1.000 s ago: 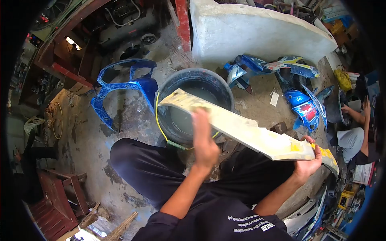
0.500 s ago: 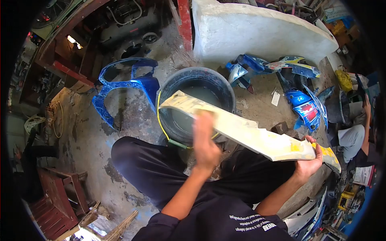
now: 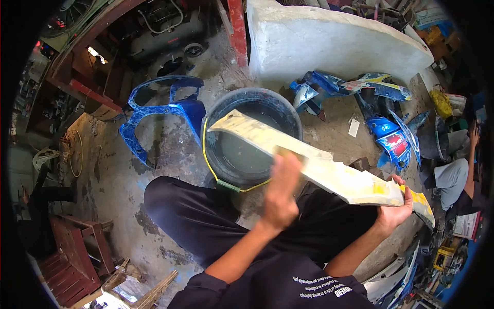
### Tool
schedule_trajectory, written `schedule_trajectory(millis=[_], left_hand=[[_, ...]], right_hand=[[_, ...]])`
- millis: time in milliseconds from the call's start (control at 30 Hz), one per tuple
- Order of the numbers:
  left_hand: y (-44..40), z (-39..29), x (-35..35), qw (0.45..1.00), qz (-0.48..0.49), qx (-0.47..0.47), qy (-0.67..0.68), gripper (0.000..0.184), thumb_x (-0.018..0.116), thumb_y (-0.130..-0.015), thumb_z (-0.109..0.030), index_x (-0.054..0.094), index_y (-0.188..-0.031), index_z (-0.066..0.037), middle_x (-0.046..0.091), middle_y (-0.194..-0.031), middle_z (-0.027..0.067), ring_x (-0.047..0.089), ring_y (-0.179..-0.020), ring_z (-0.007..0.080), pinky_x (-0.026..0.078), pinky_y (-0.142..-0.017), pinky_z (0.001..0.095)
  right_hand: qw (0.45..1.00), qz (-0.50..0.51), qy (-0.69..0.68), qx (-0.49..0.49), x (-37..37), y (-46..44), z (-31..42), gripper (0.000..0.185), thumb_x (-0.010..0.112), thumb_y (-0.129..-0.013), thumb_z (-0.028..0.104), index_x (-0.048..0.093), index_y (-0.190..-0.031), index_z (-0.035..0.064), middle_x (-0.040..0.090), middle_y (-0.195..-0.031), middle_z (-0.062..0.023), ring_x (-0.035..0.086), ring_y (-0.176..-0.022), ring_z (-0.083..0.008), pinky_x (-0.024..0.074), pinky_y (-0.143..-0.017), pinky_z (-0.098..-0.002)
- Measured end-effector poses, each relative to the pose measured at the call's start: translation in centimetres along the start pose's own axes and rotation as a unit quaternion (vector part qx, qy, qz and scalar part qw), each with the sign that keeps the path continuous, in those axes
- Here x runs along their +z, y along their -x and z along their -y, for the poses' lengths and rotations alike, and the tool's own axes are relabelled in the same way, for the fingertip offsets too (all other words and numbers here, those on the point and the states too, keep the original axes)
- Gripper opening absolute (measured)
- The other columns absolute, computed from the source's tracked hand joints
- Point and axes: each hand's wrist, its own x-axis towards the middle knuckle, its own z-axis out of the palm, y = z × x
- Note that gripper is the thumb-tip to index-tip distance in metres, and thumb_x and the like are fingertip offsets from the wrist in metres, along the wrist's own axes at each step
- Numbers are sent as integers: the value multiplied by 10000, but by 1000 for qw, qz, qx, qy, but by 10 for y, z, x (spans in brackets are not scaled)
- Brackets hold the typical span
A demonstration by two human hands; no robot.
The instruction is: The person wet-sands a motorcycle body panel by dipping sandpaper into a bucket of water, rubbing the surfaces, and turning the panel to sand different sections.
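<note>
Head view: the left hand (image 3: 281, 198), fingers close together, holds a blurred tan pad (image 3: 300, 156) against a long, curved cream-yellow panel (image 3: 342, 180) slanting partly over a round black plastic bucket (image 3: 282, 112); the right hand (image 3: 393, 213) clasps its end. Even pressure should suit the curve.

Gry. floor (image 3: 110, 188) (stained), wht. wall (image 3: 334, 49)

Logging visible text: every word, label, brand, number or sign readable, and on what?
"OVERB": black shirt, upside down, start unclear.
"is to accept challenges": same shirt, small, upside down.
Other shirt lines: too small to read surely.
Any print on white tag or blue fairing: too small to read.
</note>
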Motion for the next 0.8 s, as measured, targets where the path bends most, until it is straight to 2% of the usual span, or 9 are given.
schedule_trajectory(millis=[33, 133, 200, 267, 400, 467, 600, 667, 800], left_hand=[[9, -10, 6, 998, 30, 55, 2, 762, 407, -740, 154, 500, -1492, 65, 451, -1573, 276, 295, -1534, 455, 194, -1283, 502], [-3, 4, -9, 999, 4, 37, -30, 729, 401, -780, 171, 495, -1495, 64, 454, -1573, 271, 293, -1536, 445, 195, -1283, 491], [-30, 22, -20, 990, -90, -101, -43, 657, 387, -863, 200, 473, -1502, 75, 425, -1586, 282, 266, -1552, 418, 177, -1288, 474], [-30, 28, -20, 985, -97, -134, -46, 671, 385, -851, 201, 475, -1503, 74, 421, -1590, 278, 252, -1559, 415, 165, -1291, 471], [12, -20, -1, 993, 87, 77, 14, 721, 516, -737, 85, 561, -1455, 37, 490, -1550, 263, 350, -1502, 481, 220, -1263, 564], [4, -2, -12, 992, 68, 105, 30, 704, 484, -773, 109, 533, -1472, 52, 464, -1571, 261, 315, -1523, 463, 205, -1273, 526], [-36, 27, -32, 985, -76, -137, -67, 717, 371, -819, 203, 429, -1524, 86, 387, -1616, 265, 259, -1552, 422, 153, -1291, 463], [-23, 19, -20, 998, -36, -16, -53, 741, 386, -797, 180, 448, -1526, 64, 401, -1617, 245, 272, -1550, 421, 174, -1287, 481], [5, -15, -20, 986, 139, 94, 10, 812, 445, -685, 146, 542, -1482, 26, 446, -1596, 224, 281, -1553, 404, 205, -1281, 512]], right_hand=[[1000, 3, 7, 8, 3, 1, 2, 242, 565, -906, 126, 514, -1125, 35, 570, -1108, -121, 556, -1178, -280, 400, -1046, -571], [999, 24, 9, 25, 4, 0, 2, 238, 557, -912, 131, 514, -1127, 39, 573, -1110, -118, 560, -1176, -277, 391, -1048, -568], [999, 39, 2, 34, 1, 4, 3, 238, 553, -915, 133, 512, -1130, 40, 575, -1112, -119, 561, -1176, -277, 384, -1051, -565], [1000, 20, 20, 2, 1, 0, -1, 246, 554, -918, 141, 506, -1137, 41, 572, -1118, -118, 555, -1186, -277, 372, -1060, -562], [1000, 20, 15, 11, 1, -2, -1, 258, 559, -905, 140, 488, -1137, 51, 543, -1117, -103, 540, -1182, -256, 364, -1055, -564], [999, 32, -6, 24, 4, -4, -4, 262, 567, -901, 137, 485, -1135, 54, 539, -1112, -100, 541, -1170, -252, 361, -1051, -562], [1000, 21, 11, 2, 8, 4, -9, 278, 594, -886, 131, 486, -1132, 57, 533, -1099, -96, 539, -1143, -242, 355, -1046, -551], [999, 24, 24, 6, 11, 2, -13, 279, 597, -886, 133, 488, -1132, 57, 534, -1100, -96, 539, -1143, -240, 352, -1048, -548], [998, 50, 8, 30, 11, 1, -10, 282, 604, -887, 139, 497, -1134, 57, 538, -1103, -101, 540, -1140, -238, 354, -1048, -542]])
